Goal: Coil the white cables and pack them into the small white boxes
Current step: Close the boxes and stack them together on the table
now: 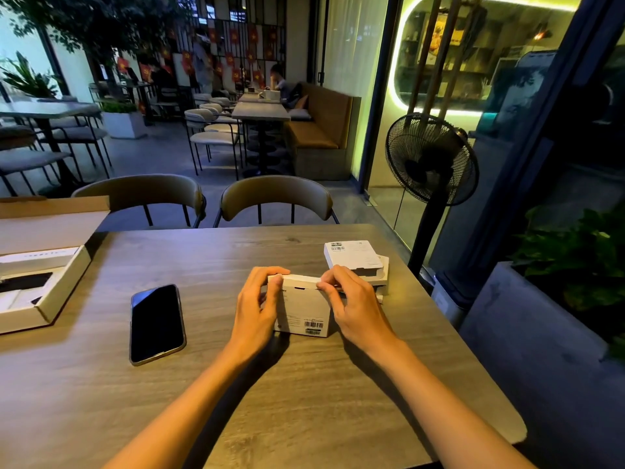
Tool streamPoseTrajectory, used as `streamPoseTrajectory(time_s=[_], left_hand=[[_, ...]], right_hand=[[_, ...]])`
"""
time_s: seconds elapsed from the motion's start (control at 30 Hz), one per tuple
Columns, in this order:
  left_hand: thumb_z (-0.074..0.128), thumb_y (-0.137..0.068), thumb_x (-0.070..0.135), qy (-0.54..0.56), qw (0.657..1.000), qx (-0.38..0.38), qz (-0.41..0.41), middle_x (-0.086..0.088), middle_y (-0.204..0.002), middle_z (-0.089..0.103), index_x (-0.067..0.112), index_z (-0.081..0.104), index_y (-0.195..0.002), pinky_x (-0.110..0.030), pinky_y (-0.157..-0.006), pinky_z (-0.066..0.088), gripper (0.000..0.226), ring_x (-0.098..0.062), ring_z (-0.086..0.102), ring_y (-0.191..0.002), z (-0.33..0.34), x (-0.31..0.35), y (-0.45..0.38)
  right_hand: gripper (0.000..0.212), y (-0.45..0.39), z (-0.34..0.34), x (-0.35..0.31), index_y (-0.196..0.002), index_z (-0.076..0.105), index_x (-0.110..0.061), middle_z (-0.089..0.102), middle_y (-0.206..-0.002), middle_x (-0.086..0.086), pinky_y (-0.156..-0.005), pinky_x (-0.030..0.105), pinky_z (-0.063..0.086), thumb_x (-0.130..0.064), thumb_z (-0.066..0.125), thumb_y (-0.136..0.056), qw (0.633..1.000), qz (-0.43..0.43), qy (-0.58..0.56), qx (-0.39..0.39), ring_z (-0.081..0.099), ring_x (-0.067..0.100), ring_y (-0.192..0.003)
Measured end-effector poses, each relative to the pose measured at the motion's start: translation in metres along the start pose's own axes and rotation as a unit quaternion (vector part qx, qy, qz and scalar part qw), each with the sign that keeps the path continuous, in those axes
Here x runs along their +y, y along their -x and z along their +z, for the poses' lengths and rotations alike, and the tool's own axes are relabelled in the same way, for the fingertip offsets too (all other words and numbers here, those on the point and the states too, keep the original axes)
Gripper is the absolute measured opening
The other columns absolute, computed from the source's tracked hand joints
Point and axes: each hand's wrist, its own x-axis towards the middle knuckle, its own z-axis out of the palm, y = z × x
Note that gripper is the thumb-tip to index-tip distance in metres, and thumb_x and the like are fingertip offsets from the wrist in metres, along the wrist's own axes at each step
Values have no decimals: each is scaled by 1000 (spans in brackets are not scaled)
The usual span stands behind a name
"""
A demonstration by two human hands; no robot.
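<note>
A small white box (306, 308) with barcode labels lies on the wooden table (209, 384) in front of me. My left hand (255, 309) grips its left side, thumb on the top edge. My right hand (355, 306) holds its right side, with fingertips pinching the top flap at the far edge. Behind them, at the table's right, a second small white box (351, 255) rests on top of other white boxes (380, 277). No white cable is visible.
A black phone (157, 323) lies face up left of the box. An open cardboard carton (44, 265) sits at the table's left edge. Two chairs (274, 198) stand at the far side; a black standing fan (429, 160) is to the right.
</note>
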Motion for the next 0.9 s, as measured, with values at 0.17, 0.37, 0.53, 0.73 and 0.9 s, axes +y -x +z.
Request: streamPoseTrajectory(time_s=[0.17,0.37,0.53,0.73,0.9], left_hand=[[58,-101,13,22,999,-25,-6,10,-114,57,30,56,-111,-38,-83,59,19,-12,61,-109,0,-3,1],[59,-96,32,28,999,-17,33,3,-111,59,26,67,-110,-28,-83,54,17,-18,60,-109,-7,-10,-1],[61,-91,43,-65,994,-39,77,3,-122,55,28,62,-124,-19,-87,52,36,-5,54,-117,-12,-19,-2],[58,-97,27,-79,996,-21,21,1,-128,45,35,53,-127,-9,-83,48,31,-7,49,-113,-7,-22,-7],[56,-99,25,-84,996,-33,5,1,-132,44,36,51,-126,-15,-84,51,30,-10,50,-116,-11,-29,-17]], right_hand=[[19,1,-2,2,-96,58,-18,67,-106,-4,-72,11,55,-36,59,-101,1000,-20,21,7,63,8,-99],[29,12,-2,8,-97,65,-14,72,-111,0,-72,20,60,-42,60,-99,996,-84,18,12,64,7,-103],[45,3,-10,9,-98,77,-12,76,-116,5,-81,22,59,-51,54,-98,991,-102,67,46,69,14,-105],[29,-22,-17,27,-130,64,-29,68,-125,5,-80,32,63,-33,61,-101,954,267,-69,117,68,15,-102],[47,-36,-25,25,-153,39,-31,61,-110,3,-69,35,64,-23,49,-108,818,445,-354,84,74,26,-91]])
